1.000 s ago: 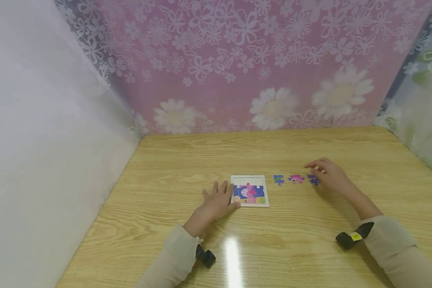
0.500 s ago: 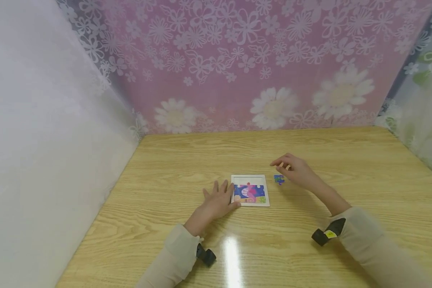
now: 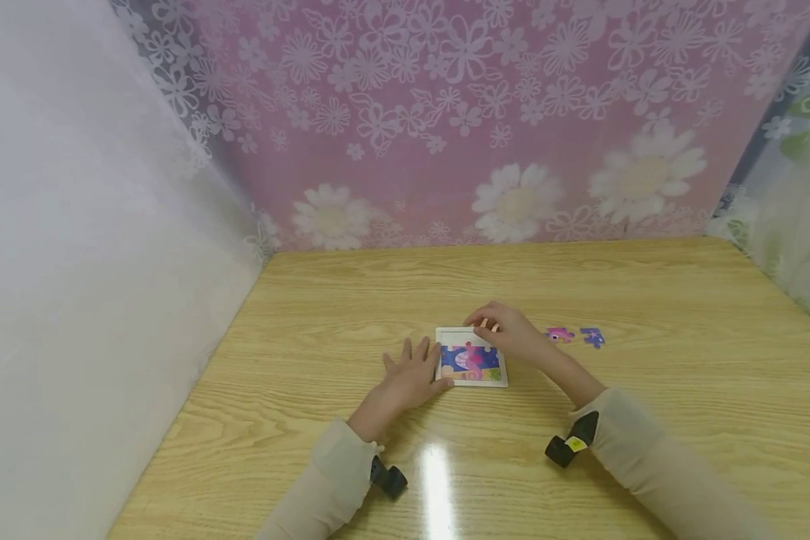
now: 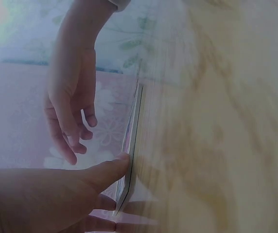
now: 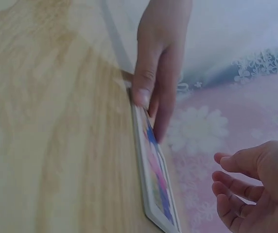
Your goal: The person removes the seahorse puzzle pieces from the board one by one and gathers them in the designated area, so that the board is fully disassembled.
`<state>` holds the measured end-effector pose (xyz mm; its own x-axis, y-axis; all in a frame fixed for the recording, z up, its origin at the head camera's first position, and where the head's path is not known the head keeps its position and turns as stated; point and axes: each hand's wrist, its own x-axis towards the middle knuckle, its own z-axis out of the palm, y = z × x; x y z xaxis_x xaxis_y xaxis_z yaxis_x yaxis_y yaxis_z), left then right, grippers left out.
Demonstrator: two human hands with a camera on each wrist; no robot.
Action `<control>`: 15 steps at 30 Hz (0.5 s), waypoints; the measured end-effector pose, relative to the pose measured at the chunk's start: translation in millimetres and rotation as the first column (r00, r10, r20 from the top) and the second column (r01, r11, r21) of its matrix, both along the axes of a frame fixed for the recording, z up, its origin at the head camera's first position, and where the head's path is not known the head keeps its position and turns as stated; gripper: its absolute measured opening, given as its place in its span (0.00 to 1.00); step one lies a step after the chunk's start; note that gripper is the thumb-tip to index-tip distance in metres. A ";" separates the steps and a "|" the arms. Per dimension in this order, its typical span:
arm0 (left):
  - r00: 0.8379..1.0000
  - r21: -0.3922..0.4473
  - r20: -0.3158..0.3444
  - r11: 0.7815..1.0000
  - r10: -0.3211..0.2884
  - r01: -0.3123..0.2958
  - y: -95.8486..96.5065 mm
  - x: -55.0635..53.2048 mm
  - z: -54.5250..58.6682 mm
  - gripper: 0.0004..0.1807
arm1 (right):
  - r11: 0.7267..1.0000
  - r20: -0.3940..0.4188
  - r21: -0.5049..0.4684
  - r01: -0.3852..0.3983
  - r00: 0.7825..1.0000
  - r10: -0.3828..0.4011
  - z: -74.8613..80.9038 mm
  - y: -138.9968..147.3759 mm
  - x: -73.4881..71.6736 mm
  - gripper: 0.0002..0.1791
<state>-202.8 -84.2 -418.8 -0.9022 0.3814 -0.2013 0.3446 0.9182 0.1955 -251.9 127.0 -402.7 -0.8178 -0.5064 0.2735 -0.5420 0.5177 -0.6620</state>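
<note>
A white-framed jigsaw puzzle [image 3: 471,365] lies on the table, its lower part filled with a blue and pink picture and its upper part bare white. My left hand [image 3: 408,379] rests at the frame's left side with fingers spread and thumb on the lower left corner. Above the frame's upper right corner hovers my right hand [image 3: 509,330], fingers loosely bent. No piece shows between its fingers in the right wrist view, where the right hand [image 5: 260,184] stands apart from the frame [image 5: 151,208]. A third loose piece, seen earlier, is out of sight near the right hand.
A pink jigsaw piece [image 3: 559,335] with an eye and a purple piece [image 3: 592,337] lie right of the right hand. The wooden table [image 3: 310,300] meets a pink flowered cloth [image 3: 405,135] behind and a white sheet [image 3: 108,262] at left.
My right hand has moved left from above the purple piece, over the other loose pieces, to the frame's upper right corner. The left hand has stayed in place.
</note>
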 end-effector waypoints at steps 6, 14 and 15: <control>1.000 -0.021 -0.004 1.000 -0.008 0.008 1.0 0.2 2.0 0.40 | 1.000 0.055 0.012 -0.006 0.998 0.006 -8.5 -15.0 3.3 0.09; 1.000 -0.024 -0.007 1.000 -0.012 0.011 0.5 0.3 2.6 0.40 | 1.000 0.092 0.002 -0.021 0.996 0.020 -17.7 -27.9 5.9 0.08; 1.000 -0.023 -0.007 1.000 -0.011 0.011 0.3 0.4 2.6 0.40 | 1.000 0.096 0.003 -0.022 0.995 0.021 -19.7 -28.5 5.5 0.08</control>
